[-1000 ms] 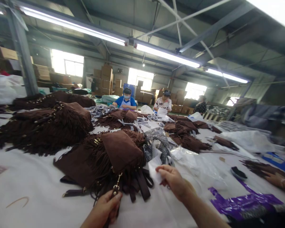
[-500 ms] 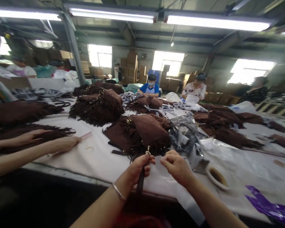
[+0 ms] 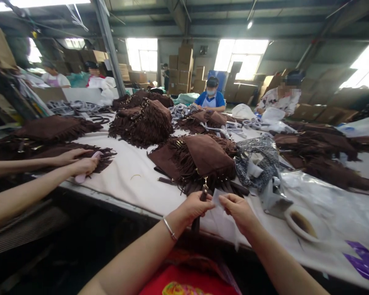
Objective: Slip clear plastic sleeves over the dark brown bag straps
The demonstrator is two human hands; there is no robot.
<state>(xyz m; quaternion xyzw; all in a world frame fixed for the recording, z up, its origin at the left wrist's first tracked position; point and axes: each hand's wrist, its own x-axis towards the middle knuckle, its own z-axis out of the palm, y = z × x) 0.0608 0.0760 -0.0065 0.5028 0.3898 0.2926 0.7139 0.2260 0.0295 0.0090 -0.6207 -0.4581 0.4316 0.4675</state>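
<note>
My left hand (image 3: 194,207) is closed round a dark brown strap (image 3: 196,223), whose tail hangs below the fingers. A gold-coloured clasp (image 3: 206,184) sticks up from the strap's end above my thumb. My right hand (image 3: 239,208) pinches a thin whitish translucent sheet (image 3: 217,197), which bridges the small gap between my hands; more film hangs under it. Just beyond both hands lies a brown fringed bag (image 3: 207,153), with loose dark strips along its near edge.
A co-worker's hand (image 3: 85,165) at left holds a pink comb (image 3: 80,178) on brown fringe. A tape roll (image 3: 304,223) and tape dispenser (image 3: 276,201) sit at right, near purple plastic (image 3: 361,262) and clear film (image 3: 320,192). More fringed bags (image 3: 144,123) lie beyond.
The view has tilted down and turned left. My hands keep the strap and sheet, now closer together. The co-worker's comb has moved from over the cloth onto the fringe.
</note>
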